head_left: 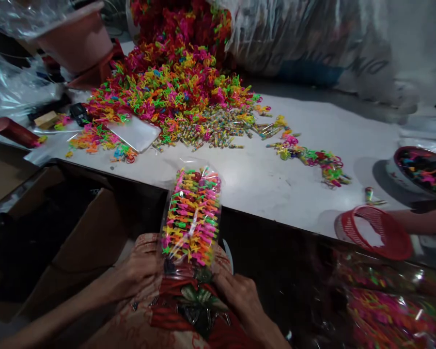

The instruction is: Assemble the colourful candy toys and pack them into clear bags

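A clear plastic bag (192,218) packed with rows of small bright plastic pieces stands against the table's front edge, above my lap. Pink, yellow, green and orange pieces fill its upper part, while its lower end is see-through over the patterned clothing. My left hand (143,269) is closed at the bag's lower left edge. At the lower right edge, my right hand (240,293) is closed too, its thumb side toward the bag. The fingertips of both hands are partly hidden or blurred.
A large heap of coloured plastic pieces (167,82) covers the back of the white table (254,179), with small printed tubes (221,126) before it. A flat stack of clear bags (136,133) lies left. At right are a red basket (392,237), a bowl (403,177) and another person's arm (428,220).
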`<act>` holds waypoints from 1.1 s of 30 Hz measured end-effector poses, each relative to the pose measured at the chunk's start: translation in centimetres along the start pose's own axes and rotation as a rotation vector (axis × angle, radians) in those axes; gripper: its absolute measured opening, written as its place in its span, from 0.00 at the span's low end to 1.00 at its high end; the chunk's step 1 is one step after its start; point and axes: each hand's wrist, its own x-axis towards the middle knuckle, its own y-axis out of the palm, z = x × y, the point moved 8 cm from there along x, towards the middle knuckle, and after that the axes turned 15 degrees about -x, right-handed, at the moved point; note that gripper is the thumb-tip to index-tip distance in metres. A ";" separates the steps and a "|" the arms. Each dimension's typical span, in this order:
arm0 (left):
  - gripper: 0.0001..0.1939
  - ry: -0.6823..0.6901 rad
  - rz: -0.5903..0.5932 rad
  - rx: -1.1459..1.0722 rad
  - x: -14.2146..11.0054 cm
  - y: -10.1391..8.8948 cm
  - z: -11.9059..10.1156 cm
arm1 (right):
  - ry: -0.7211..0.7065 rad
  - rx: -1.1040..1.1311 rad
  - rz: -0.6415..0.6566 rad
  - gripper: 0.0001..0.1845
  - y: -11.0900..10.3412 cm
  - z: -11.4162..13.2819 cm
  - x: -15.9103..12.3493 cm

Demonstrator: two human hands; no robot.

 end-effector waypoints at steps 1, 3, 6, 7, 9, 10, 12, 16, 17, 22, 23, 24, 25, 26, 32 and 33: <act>0.11 -0.014 -0.041 -0.057 1.3 -0.8 -0.1 | 0.035 0.017 -0.003 0.15 -0.5 -0.8 0.8; 0.08 -0.022 -0.255 -0.051 4.7 -3.6 -0.1 | 0.106 0.004 -0.067 0.12 -2.3 -3.0 3.1; 0.08 0.147 -0.579 0.141 10.9 -8.1 -1.6 | 0.163 -0.138 -0.235 0.13 -6.6 -7.1 8.2; 0.09 0.220 -0.621 0.189 13.3 -9.3 -2.4 | 0.175 -0.195 -0.299 0.14 -8.6 -8.4 10.1; 0.08 0.265 -0.727 0.228 18.1 -12.5 -4.0 | 0.202 -0.285 -0.393 0.16 -12.9 -11.0 14.1; 0.07 0.296 -0.781 0.222 20.2 -14.3 -5.1 | 0.222 -0.333 -0.446 0.16 -15.3 -12.1 16.1; 0.07 0.292 -0.882 0.175 24.3 -18.0 -7.0 | 0.281 -0.418 -0.493 0.15 -19.8 -14.3 20.1; 0.11 0.117 -0.717 0.261 33.3 -20.9 -8.5 | 0.508 -0.507 -0.271 0.08 -24.2 -20.1 26.9; 0.11 0.071 -0.670 0.266 35.2 -20.8 -8.1 | 0.529 -0.527 -0.233 0.08 -24.7 -21.2 27.9; 0.06 0.074 -0.640 0.159 41.0 -18.2 -6.8 | 0.656 -0.673 -0.264 0.15 -27.5 -25.0 27.2; 0.05 0.112 -0.638 0.126 41.3 -17.4 -6.8 | 0.680 -0.692 -0.280 0.15 -27.8 -25.4 26.0; 0.05 0.153 -0.623 0.092 41.5 -16.3 -6.9 | 0.700 -0.708 -0.293 0.14 -27.8 -25.7 24.6; 0.05 0.194 -0.595 0.058 41.3 -15.1 -6.9 | 0.708 -0.722 -0.309 0.14 -27.6 -25.9 22.9; 0.04 0.223 -0.555 0.026 41.0 -13.7 -6.8 | 0.701 -0.729 -0.327 0.13 -27.1 -25.9 21.1; 0.05 0.285 -0.298 -0.083 34.9 -4.2 -4.2 | 0.683 -0.569 -0.373 0.13 -18.5 -24.2 8.1; 0.05 0.309 -0.266 -0.092 33.5 -2.8 -3.9 | 0.712 -0.523 -0.357 0.13 -16.7 -23.5 6.0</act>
